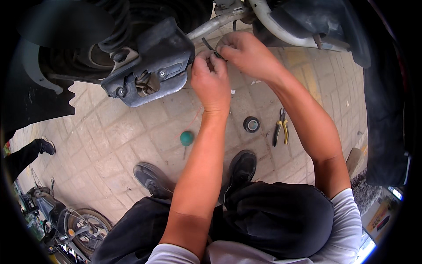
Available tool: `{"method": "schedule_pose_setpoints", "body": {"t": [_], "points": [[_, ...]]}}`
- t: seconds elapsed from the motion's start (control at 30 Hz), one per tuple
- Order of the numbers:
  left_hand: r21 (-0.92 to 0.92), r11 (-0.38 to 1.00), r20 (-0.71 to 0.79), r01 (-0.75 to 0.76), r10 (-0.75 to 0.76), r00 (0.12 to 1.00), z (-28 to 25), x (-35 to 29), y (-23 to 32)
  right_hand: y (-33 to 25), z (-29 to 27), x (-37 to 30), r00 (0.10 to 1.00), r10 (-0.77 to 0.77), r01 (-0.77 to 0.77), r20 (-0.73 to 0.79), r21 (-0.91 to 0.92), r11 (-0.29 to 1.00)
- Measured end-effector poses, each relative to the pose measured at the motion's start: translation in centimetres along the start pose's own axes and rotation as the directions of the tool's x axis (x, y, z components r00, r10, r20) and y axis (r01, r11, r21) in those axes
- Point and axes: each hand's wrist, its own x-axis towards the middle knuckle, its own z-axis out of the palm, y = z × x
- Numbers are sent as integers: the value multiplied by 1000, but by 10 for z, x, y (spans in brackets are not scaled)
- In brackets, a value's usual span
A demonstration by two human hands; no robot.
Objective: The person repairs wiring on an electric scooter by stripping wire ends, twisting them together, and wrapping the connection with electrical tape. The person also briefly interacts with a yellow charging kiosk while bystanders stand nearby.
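Close together under the vehicle's pale metal tube (218,22), both my hands pinch a thin black cable (206,42). My left hand (211,83) is closed, with thumb and fingertips at the cable's lower part. Just above and to its right, my right hand (246,53) is closed on the same cable, its fingers bent inward. The fingertips partly hide the gripped stretch, so its end or joint cannot be made out. Beside my left hand sits a black plastic cover (169,55) with bolts and a metal-edged lower plate (165,91).
On the paving lie yellow-and-black cutting pliers (281,127), a black tape roll (252,124) and a green round-handled tool (186,138) with a thin red wire. My shoes (241,169) stand nearby. Another person's foot (46,145) and a motorcycle (72,224) are at left.
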Motion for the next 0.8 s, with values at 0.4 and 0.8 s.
{"method": "schedule_pose_setpoints", "body": {"t": [0.4,0.8], "points": [[4,999,16,-32,32,999,-2,-1,-1,-5,-6,7,969,208,-205,134,-35,978],[-97,994,54,-42,48,997,-10,-6,2,-6,-1,9,909,375,-411,182,246,878]]}}
